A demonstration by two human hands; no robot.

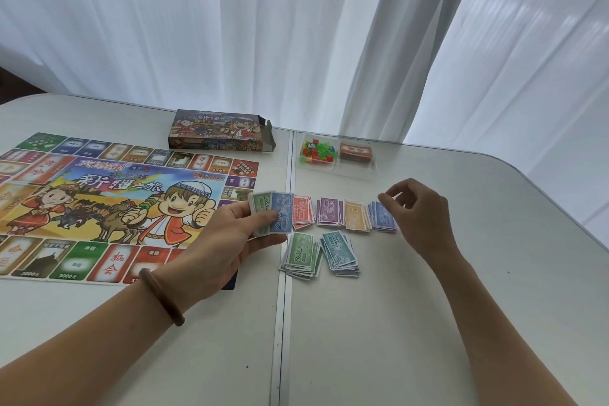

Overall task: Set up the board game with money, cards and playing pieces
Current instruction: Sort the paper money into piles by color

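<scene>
My left hand point(237, 234) grips a stack of play money point(272, 216), a blue 2000 note on top and green ones behind. My right hand point(418, 208) hovers with loosely curled fingers over the blue note pile point(384, 219) and holds nothing I can see. On the table lie sorted piles: red point(303, 212), purple point(329, 211), orange point(356, 216), green 500 point(301, 257) and teal 1000 point(341, 254). The colourful game board point(108, 201) lies flat at the left. A clear tray holds small plastic playing pieces point(316, 150) and a card deck point(356, 152).
The open game box point(219, 135) lies beyond the board near the white curtain point(296, 26). A seam point(285, 241) divides the white table between board and money. The table's rounded edge point(560, 181) runs along the right.
</scene>
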